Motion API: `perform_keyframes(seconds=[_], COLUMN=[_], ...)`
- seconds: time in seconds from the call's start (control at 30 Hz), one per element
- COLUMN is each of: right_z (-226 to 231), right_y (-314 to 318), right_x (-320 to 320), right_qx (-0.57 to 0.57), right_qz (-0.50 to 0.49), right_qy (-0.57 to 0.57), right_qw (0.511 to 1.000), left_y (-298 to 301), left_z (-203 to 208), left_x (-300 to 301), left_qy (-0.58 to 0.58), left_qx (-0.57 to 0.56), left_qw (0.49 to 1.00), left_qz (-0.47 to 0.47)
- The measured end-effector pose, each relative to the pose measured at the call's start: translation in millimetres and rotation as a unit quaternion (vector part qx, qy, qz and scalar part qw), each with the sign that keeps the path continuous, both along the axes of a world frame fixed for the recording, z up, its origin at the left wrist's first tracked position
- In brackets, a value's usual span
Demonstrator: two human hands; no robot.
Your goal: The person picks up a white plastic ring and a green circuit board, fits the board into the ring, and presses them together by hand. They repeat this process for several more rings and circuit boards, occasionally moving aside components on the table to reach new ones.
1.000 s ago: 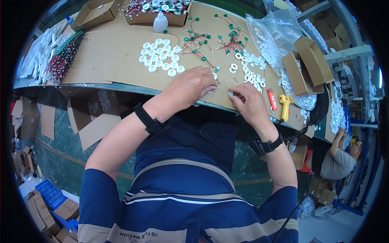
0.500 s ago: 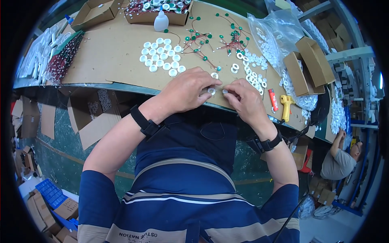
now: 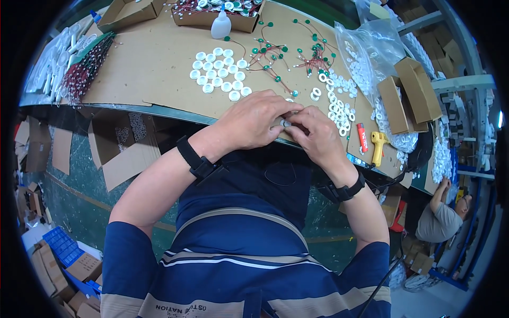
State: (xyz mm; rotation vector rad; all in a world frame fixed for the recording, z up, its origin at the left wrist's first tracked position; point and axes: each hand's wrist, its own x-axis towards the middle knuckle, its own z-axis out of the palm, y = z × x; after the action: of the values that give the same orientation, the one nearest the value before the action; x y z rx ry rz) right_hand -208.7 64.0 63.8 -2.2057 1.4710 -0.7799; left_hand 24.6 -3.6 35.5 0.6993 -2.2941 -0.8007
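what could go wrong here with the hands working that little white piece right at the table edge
1. The left hand and right hand pinch a small white part over the table edge; if it slips, it likely drops to the floor.
2. Loose white rings lie close to the right hand; a sweep of the wrist could scatter them.
3. The wired green parts sit just beyond and could snag.

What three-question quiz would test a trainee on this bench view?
1. True or false: both hands meet on one small white round part.
2. Which lies nearest the yellow glue gun? A) red lighter B) white squeeze bottle C) open cardboard box
3. What sits grouped left of the left hand, away from the right hand?

Key: 1 true; 2 A; 3 white round caps.
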Motion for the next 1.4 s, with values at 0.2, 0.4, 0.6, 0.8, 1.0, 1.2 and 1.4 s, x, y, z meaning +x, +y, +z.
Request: perform_keyframes(seconds=[0.2, 0.4, 0.6, 0.8, 1.0, 1.2, 1.4], right_z=[2.5, -1.8, -10.5, -16.4, -16.4, -8.7, -11.3], right_y=[-0.9, -4.6, 0.2, 3.8, 5.4, 6.2, 3.4], right_x=[1.6, -1.6, -1.2, 0.9, 1.1, 2.6, -1.1], right_qx=[0.005, 0.008, 0.029, 0.008, -0.088, -0.159, -0.151], right_qz=[-0.003, 0.006, -0.034, -0.041, -0.007, 0.023, 0.018], right_qy=[0.021, 0.007, -0.047, -0.048, 0.016, 0.086, 0.043], right_qw=[1.000, 1.000, 0.998, 0.998, 0.996, 0.983, 0.987], left_y=[-0.5, -1.8, -2.2, -3.4, -2.4, -3.1, -3.5], left_z=[0.8, -1.3, 0.0, -2.6, -2.4, -3.3, -2.7], left_x=[-0.6, -1.6, -1.8, -1.1, -2.0, -2.0, -2.7], left_qy=[-0.009, -0.001, -0.010, -0.006, -0.011, -0.011, -0.009], left_qx=[0.008, 0.014, 0.021, 0.026, 0.015, 0.012, 0.013], left_qw=[1.000, 1.000, 1.000, 1.000, 1.000, 1.000, 1.000], left_qz=[0.004, 0.005, 0.001, 0.001, 0.007, 0.008, 0.004])
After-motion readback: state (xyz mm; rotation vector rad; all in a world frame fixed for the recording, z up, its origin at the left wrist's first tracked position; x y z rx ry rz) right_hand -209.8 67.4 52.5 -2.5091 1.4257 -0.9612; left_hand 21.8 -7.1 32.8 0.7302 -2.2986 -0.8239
